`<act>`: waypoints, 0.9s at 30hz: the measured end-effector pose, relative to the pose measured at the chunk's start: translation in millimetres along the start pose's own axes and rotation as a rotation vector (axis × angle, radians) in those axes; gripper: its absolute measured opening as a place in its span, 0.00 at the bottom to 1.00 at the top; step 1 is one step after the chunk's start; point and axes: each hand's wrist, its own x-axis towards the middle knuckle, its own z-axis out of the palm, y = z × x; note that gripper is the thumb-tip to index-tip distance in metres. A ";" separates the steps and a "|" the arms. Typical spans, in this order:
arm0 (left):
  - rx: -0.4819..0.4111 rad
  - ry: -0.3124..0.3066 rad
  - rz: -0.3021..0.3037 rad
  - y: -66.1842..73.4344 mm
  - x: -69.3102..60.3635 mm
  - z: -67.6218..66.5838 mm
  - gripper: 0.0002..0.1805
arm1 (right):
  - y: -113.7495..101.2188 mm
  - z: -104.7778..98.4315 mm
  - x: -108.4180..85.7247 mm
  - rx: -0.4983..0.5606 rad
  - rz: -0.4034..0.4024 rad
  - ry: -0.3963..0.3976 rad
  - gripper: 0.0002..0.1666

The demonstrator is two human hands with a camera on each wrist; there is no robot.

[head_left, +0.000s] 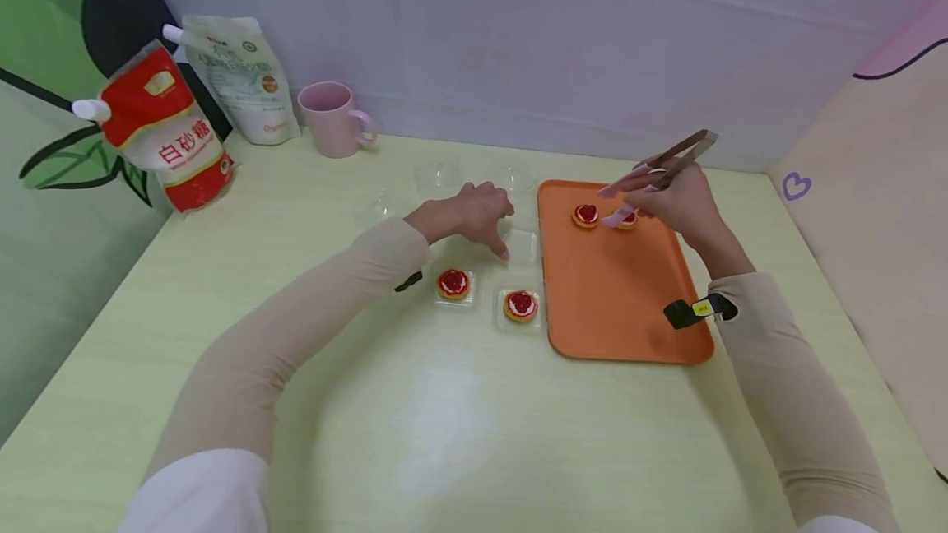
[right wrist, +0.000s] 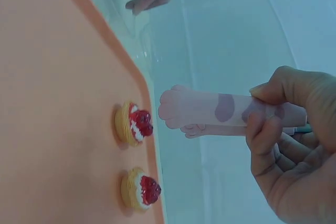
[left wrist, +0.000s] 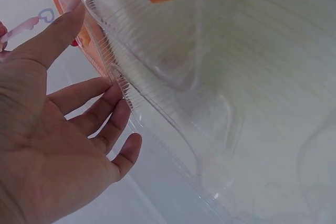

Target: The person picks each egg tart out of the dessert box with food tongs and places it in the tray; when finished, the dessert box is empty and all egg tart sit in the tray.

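Observation:
My left hand reaches over a clear plastic box base beside the orange tray. In the left wrist view its thumb and fingers are spread, with the fingertips at a clear plastic edge. My right hand holds metal tongs with pink paw-shaped tips, above the tray's far end. Two small tarts with red topping, one left and one right, sit on the tray under the tongs; the tips are apart from them in the right wrist view.
Two more tarts sit in clear bases nearer me. Several clear plastic lids stand behind my left hand. A pink mug, a red sugar bag and a pale pouch stand back left.

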 end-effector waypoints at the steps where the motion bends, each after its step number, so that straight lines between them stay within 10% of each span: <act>1: -0.004 0.000 0.000 -0.7 -0.2 -0.1 0.45 | -2.3 1.5 -0.8 -0.005 -0.004 -0.004 0.21; 16: -0.021 0.022 0.020 -6.2 -5.7 -10.0 0.50 | -20.8 27.6 -6.6 0.007 -0.056 -0.046 0.22; 27: -0.096 0.140 0.095 -27.9 -50.4 0.2 0.40 | -44.5 55.0 -18.4 0.186 -0.005 -0.167 0.22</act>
